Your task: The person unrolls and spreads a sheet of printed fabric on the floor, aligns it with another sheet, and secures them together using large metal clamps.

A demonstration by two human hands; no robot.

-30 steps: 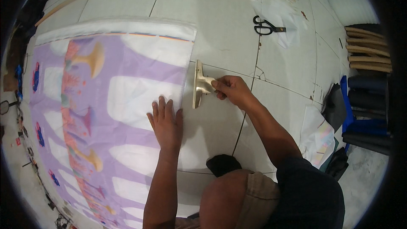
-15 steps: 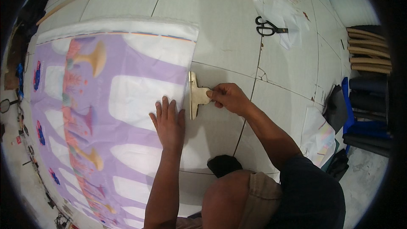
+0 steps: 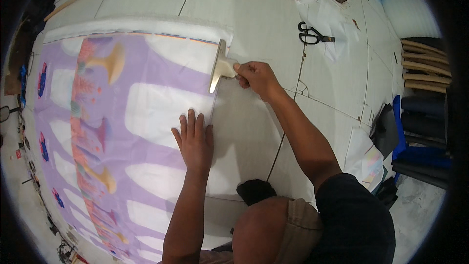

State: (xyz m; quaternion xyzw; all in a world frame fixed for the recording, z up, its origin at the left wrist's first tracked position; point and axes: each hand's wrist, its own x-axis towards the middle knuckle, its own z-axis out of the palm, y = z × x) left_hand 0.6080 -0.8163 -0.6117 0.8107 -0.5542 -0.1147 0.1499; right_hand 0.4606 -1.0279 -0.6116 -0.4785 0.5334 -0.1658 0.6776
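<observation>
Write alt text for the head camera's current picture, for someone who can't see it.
A person's right hand holds a broad metal clip at the edge of a purple-and-white printed sheet spread on a pale tiled floor. The left hand lies flat on the sheet, fingers spread. Black scissors lie farther off to the right.

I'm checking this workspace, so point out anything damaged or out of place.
What looks like a crack marks the floor right of the right hand: its short lines are jagged and irregular. Farther right, a printed scrap lies rumpled, which looks untidy.
</observation>
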